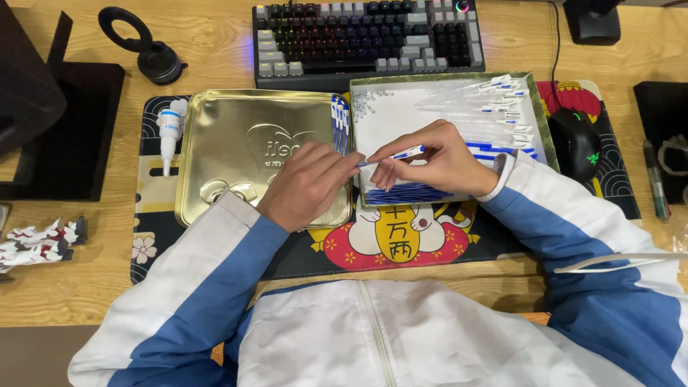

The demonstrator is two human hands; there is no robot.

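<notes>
Both hands' fingers (373, 159) hold pen (401, 153) horizontally, tip left.

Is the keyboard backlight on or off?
On. The keyboard shows reddish light between its dark keys, a blue-violet glow along its left edge and a coloured ring lit at its top right corner.

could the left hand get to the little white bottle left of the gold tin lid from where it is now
Probably yes. The white bottle lies in the open on the mat beside the gold lid, nothing covering it; the left hand would first have to let go of the pen.
</notes>
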